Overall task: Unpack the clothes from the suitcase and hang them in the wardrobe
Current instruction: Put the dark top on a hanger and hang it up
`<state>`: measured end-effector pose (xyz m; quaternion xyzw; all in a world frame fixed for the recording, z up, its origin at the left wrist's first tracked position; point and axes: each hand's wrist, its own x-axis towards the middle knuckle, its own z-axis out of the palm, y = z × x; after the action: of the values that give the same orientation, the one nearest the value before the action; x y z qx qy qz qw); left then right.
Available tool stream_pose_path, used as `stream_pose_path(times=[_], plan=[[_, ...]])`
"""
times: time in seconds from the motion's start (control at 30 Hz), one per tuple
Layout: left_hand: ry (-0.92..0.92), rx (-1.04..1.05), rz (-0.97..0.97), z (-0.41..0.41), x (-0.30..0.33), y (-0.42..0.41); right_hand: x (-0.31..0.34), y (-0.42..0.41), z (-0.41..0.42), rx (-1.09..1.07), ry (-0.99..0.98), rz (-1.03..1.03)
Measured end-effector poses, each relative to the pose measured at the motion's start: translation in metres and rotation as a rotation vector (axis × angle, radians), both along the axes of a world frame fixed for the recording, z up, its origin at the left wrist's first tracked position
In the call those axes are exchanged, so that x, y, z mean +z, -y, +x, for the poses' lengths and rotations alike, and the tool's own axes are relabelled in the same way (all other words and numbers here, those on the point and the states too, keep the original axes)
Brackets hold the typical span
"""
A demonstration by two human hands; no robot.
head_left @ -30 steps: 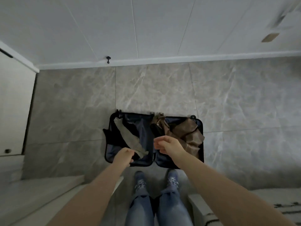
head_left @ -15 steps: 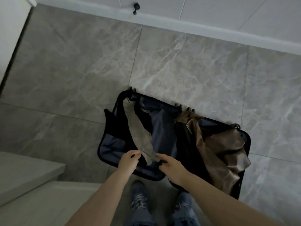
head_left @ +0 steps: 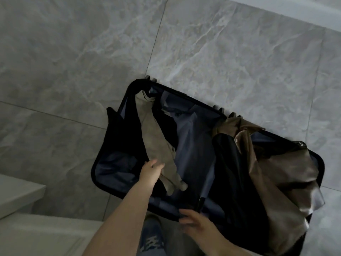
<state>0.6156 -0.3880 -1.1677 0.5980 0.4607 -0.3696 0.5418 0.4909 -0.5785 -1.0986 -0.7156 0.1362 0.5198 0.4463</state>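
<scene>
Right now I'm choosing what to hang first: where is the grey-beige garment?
In the suitcase's left half, the grey-beige garment lies draped over dark clothes, the left hand at its lower end.

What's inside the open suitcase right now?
In the suitcase: a grey-beige garment on dark clothing in the left half, touched by the left hand; a shiny brown garment in the right. Anything beneath them is hidden.
</scene>
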Motion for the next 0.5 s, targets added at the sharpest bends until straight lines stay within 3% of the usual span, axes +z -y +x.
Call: stream_pose_path(times=[0.07, 0.23, 0.4, 0.5], plan=[[0.053, -0.019, 0.074, 0.001, -0.008, -0.002, -0.006, 0.011, -0.006, -0.036, -0.014, -0.137], [0.15, -0.001, 0.093, -0.003, 0.011, 0.001, 0.015, 0.023, 0.005, -0.215, -0.189, -0.163], [0.005, -0.006, 0.119, -0.002, 0.011, -0.009, 0.044, 0.02, 0.037, -0.19, -0.224, -0.134], [-0.054, 0.093, -0.034, 0.002, 0.005, 0.0, 0.039, 0.008, 0.047, -0.207, -0.172, -0.151]])
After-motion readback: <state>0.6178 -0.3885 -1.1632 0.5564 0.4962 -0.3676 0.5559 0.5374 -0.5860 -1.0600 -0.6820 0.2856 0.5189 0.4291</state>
